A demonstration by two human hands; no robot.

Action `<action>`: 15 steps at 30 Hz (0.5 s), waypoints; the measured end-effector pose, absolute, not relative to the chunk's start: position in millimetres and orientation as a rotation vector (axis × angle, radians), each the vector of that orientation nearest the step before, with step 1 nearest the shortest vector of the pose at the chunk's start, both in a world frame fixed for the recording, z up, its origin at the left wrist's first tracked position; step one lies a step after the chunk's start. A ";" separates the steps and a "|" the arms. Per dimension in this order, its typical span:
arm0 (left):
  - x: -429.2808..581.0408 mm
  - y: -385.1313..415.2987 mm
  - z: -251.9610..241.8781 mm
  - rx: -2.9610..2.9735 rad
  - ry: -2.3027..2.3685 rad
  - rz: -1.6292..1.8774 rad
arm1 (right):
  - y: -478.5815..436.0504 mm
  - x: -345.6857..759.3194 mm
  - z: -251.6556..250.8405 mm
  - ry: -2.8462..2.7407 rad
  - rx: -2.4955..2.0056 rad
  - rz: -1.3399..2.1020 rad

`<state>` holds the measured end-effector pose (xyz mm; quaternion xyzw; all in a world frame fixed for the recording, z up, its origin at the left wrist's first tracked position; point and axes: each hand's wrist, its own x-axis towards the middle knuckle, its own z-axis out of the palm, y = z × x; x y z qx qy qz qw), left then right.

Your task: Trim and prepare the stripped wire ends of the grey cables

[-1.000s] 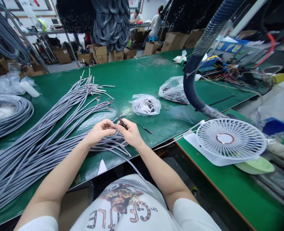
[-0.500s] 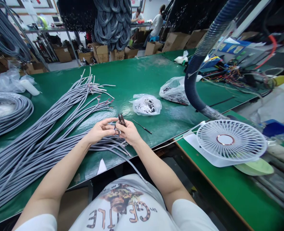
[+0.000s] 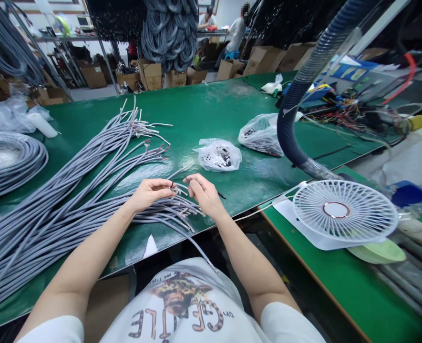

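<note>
My left hand is closed, thumb and forefinger pinching a thin dark wire end just above the grey cable ends. Close by on the right, my right hand has its fingers curled together. A small dark bit shows at its fingertips, too small to make out; the dark snips are not visible now. Under and beside both hands lie grey cables with stripped ends. A thin black rod-like tool lies on the table, partly hidden behind my right hand.
A clear bag of small black and white parts lies beyond my hands, with another bag behind it. A ribbed hose and a white fan stand to the right. Coiled cable lies far left.
The dark snips that stood upright in my right hand have gone from sight. My right hand has moved slightly right, apart from the left, which still pinches near the same spot.
</note>
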<state>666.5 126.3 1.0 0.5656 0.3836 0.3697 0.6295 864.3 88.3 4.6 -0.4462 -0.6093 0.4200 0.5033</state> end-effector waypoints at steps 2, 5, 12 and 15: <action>666.8 126.5 0.1 1.322 0.874 0.824 | 78.2 870.8 11.2 -1.675 -1.142 0.804; 667.4 126.4 0.4 1.357 0.844 0.805 | 68.4 873.1 15.6 -1.908 -1.174 0.590; 668.5 123.6 5.2 1.355 0.829 0.810 | 69.7 866.8 4.7 -2.001 -1.151 0.365; 668.6 122.8 5.4 1.352 0.858 0.799 | 70.4 867.5 3.9 -2.026 -1.137 0.339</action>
